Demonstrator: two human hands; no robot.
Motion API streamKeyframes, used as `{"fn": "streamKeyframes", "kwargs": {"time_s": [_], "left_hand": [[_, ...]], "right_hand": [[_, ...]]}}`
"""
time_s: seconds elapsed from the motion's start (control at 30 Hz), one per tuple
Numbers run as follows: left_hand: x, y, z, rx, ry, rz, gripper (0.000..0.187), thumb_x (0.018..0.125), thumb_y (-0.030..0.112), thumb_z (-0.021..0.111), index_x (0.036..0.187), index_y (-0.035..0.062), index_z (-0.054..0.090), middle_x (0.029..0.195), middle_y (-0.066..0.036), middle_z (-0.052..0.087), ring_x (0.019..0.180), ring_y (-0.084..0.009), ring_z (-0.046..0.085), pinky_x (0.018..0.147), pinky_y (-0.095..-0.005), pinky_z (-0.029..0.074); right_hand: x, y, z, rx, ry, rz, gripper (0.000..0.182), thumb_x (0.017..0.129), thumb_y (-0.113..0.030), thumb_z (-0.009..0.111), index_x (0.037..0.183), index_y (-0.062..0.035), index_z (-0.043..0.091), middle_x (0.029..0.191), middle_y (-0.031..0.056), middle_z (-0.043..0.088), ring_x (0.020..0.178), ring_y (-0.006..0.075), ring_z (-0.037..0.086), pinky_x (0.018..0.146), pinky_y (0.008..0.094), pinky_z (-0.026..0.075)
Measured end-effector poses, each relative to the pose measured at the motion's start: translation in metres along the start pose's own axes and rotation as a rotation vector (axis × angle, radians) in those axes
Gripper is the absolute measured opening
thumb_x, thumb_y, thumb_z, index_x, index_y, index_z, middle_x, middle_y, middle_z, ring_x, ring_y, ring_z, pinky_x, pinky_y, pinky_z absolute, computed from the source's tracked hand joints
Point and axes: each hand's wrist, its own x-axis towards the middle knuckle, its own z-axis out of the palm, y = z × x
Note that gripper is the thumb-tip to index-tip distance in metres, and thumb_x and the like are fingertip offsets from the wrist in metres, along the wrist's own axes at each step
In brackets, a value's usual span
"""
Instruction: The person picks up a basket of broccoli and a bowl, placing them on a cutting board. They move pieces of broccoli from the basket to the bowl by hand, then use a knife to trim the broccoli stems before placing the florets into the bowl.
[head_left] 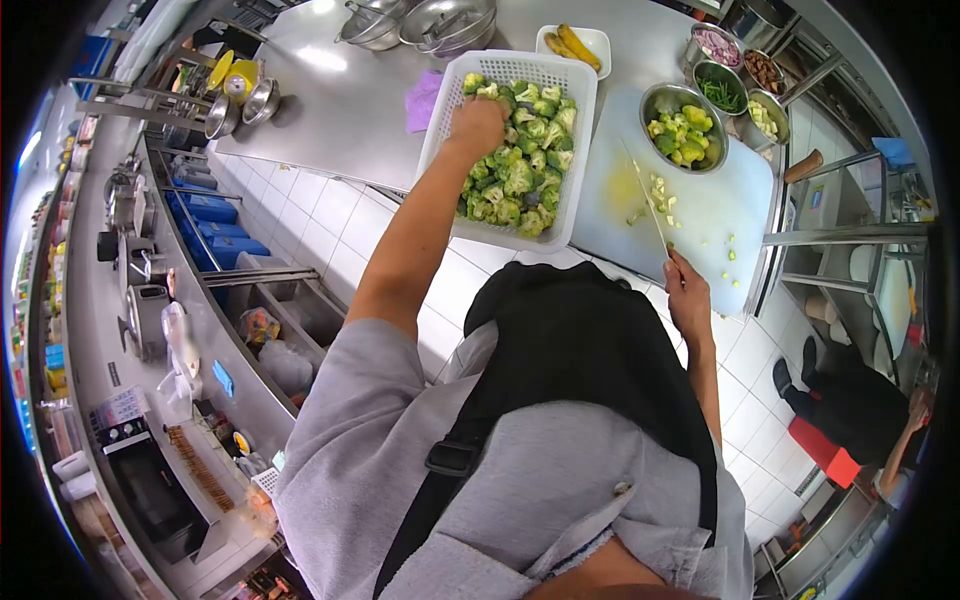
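Observation:
My left hand [479, 124] reaches into a white perforated basket [435, 150] full of broccoli florets [520, 180]. Its fingers are curled onto a floret near the upper left, with the fingertips partly hidden. In my right hand [686, 290] is the handle of a kitchen knife [650, 212]. The blade points away from me over a pale cutting board [610, 225]. Small chopped green pieces [660, 197] lie beside the blade. On the board's far part, a steel bowl [645, 100] holds cut broccoli [685, 135].
A white dish [603, 42] with yellow-brown peppers or bananas stands behind the basket, and a purple cloth [424, 100] lies to its left. Steel containers [720, 88] of chopped ingredients line the right. A wooden handle [803, 166] juts out there. Another person [865, 400] is at lower right.

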Motion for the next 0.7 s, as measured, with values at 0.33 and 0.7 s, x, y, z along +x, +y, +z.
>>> {"fn": "streamKeyframes", "kwargs": {"time_s": [0.33, 0.7], "left_hand": [[0.007, -0.024, 0.008, -0.054, 0.118, 0.074, 0.022, 0.092, 0.018, 0.073, 0.113, 0.0134, 0.076, 0.115, -0.014, 0.07, 0.11, -0.0297, 0.07, 0.096, -0.044, 0.056], [-0.002, -0.042, 0.023, -0.703, 0.239, -0.026, 0.014, 0.093, 0.014, 0.079, 0.098, 0.0012, 0.076, 0.088, -0.01, 0.079, 0.079, -0.0182, 0.074, 0.074, -0.0352, 0.059]], "right_hand": [[-0.004, 0.002, 0.004, 0.006, 0.007, 0.017, 0.045, 0.108, -0.03, 0.059, 0.144, -0.0034, 0.063, 0.103, 0.022, 0.074, 0.093, 0.0285, 0.07, 0.091, 0.0385, 0.053], [-0.002, 0.007, 0.006, 0.03, 0.008, -0.019, 0.046, 0.108, -0.03, 0.058, 0.145, -0.0017, 0.062, 0.106, 0.0246, 0.075, 0.099, 0.0312, 0.073, 0.093, 0.0393, 0.054]]}}
